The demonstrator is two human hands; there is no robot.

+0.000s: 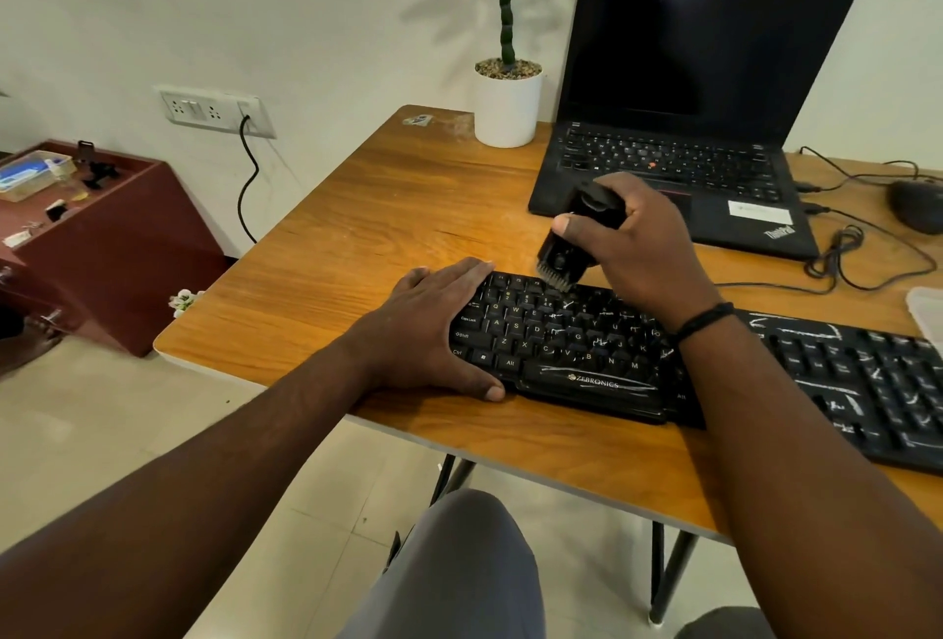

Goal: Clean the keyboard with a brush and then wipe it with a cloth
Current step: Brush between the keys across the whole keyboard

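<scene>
Keyboard point(587, 342) before laptop point(684, 138), plant point(507, 97)

Right hand point(643, 250) gripping black brush point(571, 250), bristles down on top key row of keyboard point(576, 337). Left hand point(433, 327) flat across keyboard's left end, fingers point(459, 271) straight. Keyboard on wooden counter point(388, 209), open laptop point(689, 102) behind, screen dark.

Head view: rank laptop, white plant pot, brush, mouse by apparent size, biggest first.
1. laptop, by far the largest.
2. white plant pot.
3. brush and mouse: unsure. The right hand covers part of the brush, and the frame edge cuts off the mouse, so neither shows in full.
</scene>
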